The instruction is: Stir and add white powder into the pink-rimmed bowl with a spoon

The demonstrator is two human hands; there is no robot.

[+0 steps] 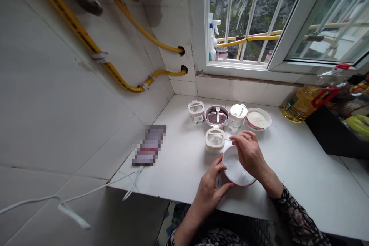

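My left hand [210, 186] grips the left side of a bowl [245, 185], thumb along the near rim and fingers on the far left edge. White grainy stuff lies in the bowl. Between the fingers of my right hand [250, 154] is the thin handle of a small white spoon [226, 138]. Its tip reaches over the open top of a clear seasoning jar [215, 148] with a cream rim; white contents show inside. The right hand partly covers the bowl.
Behind stand two more clear jars, one left [196, 112] and one right [238, 112], a bowl of dark reddish contents [206, 117], and a bowl of white grains [255, 128]. A pixelated phone-like object [150, 146] with a white cable lies left. An oil bottle [301, 103] stands right.
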